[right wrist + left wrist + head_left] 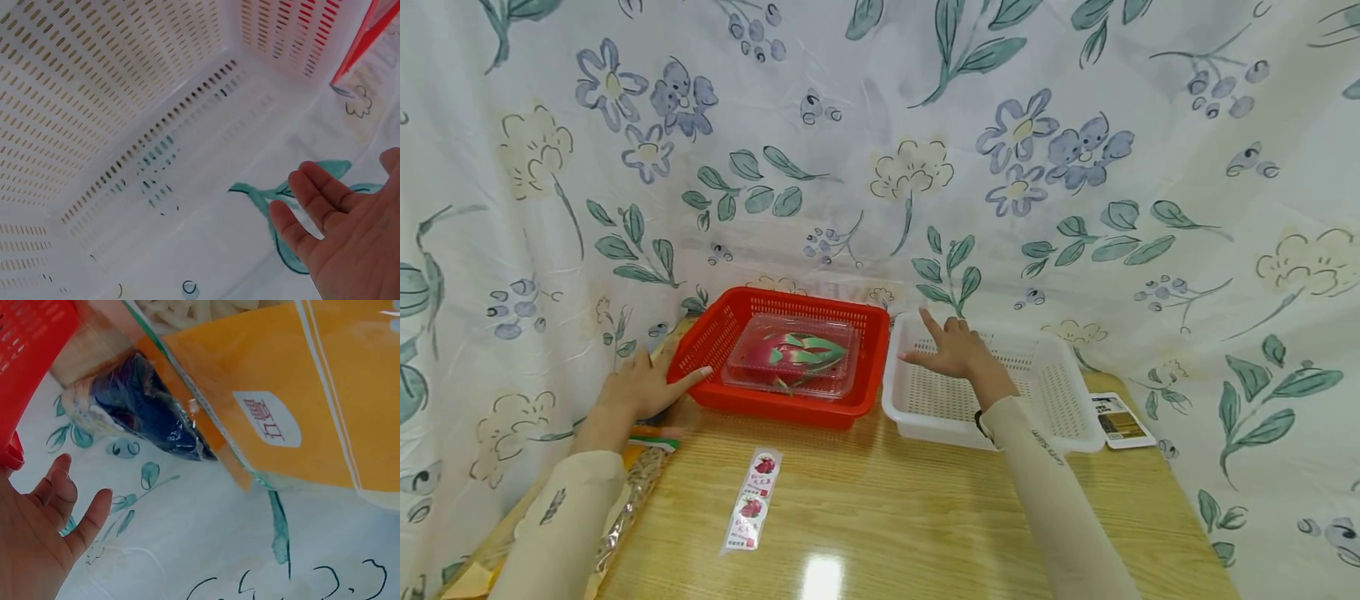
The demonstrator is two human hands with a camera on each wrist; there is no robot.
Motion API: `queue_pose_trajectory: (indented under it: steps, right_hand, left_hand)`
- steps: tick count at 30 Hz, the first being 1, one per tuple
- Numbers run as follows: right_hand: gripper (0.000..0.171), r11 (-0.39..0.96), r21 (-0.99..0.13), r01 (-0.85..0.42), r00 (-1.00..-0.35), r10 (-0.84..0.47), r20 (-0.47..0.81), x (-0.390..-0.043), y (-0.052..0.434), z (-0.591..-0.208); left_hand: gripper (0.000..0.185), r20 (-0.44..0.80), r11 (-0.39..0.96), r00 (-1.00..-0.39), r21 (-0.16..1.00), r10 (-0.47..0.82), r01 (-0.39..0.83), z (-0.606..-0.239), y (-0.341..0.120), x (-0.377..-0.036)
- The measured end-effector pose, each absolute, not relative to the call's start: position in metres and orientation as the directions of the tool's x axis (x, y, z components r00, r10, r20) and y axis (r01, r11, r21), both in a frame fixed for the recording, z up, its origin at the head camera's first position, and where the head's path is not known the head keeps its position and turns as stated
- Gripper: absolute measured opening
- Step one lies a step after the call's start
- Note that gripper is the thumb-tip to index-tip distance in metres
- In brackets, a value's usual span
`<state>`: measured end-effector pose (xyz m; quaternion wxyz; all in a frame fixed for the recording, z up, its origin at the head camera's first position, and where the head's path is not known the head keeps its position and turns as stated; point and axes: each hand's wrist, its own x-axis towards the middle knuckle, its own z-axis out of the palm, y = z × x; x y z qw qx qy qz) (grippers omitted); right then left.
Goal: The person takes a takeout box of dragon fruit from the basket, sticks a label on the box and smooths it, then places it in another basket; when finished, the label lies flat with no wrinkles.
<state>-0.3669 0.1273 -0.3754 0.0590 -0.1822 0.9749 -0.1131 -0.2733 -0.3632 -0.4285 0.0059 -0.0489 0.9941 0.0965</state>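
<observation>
My left hand [643,385] rested flat beside the red basket [715,337], right hand [953,350] spread empty over the white basket [1075,417]; both grasped nothing. Judged next: lift the dragon fruit box [792,354] with both palms.

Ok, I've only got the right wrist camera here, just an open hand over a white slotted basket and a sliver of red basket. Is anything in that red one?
Observer: Yes. The red basket holds a clear plastic box with a dragon fruit inside.
Operator: And where's the left hand?
Observer: It lies flat beside the red basket's left side, forefinger stretched to its near corner.
Operator: Anything on the table in front?
Observer: A strip of dragon fruit labels lies in front of the red basket, untouched.
</observation>
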Motion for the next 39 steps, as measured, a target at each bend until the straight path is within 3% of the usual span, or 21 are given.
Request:
queue_pose_trajectory:
  steps: [29,39]
  right_hand:
    - [0.104,0.898,-0.281,-0.339,-0.922,-0.377,-0.092,-0.362,0.071,-0.389]
    - [0.103,0.896,-0.261,-0.359,-0.913,-0.396,-0.102,-0.359,0.05,-0.385]
  left_hand:
    - [0.112,-0.187,0.943,-0.981,0.314,-0.052,-0.11,-0.426,-0.364,-0.272]
    - [0.113,-0.178,0.943,-0.983,0.319,-0.043,-0.099,-0.428,-0.366,-0.274]
